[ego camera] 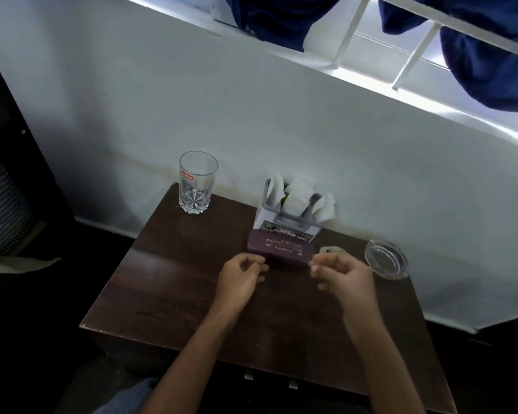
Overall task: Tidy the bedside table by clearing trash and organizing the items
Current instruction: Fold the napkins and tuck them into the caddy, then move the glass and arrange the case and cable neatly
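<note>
Lying flat between two loosely curled, empty hands: a purple case (280,251) with gold lettering.

One glass (198,182), one ashtray (386,258), one purple case (280,249) — one organizer (287,218), two hands.

A: Dark brown wooden bedside table (168,282), faint grain. Clear cut-glass tumbler (197,182), star pattern at base, red label.

B: Noted. Purple oblong case (280,249), pale lettering. White-and-grey holder (284,227) with white papers. Clear glass ashtray (386,259).

A: Deep blue cloth (488,55) above. Black-and-white striped fabric (0,198) far left.
</note>
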